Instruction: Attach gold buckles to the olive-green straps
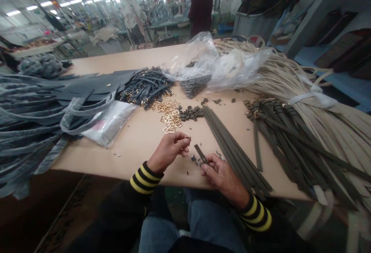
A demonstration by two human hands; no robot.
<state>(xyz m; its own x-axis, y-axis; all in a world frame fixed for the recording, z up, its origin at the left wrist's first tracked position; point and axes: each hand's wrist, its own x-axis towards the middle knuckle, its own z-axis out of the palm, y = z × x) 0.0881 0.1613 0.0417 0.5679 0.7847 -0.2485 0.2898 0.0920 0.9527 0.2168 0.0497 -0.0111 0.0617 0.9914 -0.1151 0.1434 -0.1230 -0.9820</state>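
Observation:
My left hand [173, 147] pinches a small metal buckle [188, 140] between thumb and fingers, just above the table. In my right hand [219, 170] is a dark olive strap [199, 151], its free end pointing up and left toward the buckle. Strap and buckle are apart. Beyond my left hand lies a heap of gold-coloured buckles [171, 116], with a cluster of small dark olive loops [191, 112] beside it. A row of flat olive straps [232, 145] stretches along the table right beside my right hand. Small dark scraps [193, 158] lie scattered between my hands.
Finished-looking olive straps [272, 129] with metal parts are piled at right, beside long beige strips [327, 110]. Clear plastic bags [203, 58] stand behind. Dark blue straps [149, 85], grey strips [26, 114] and a white packet [108, 123] lie left. Two people stand in the background.

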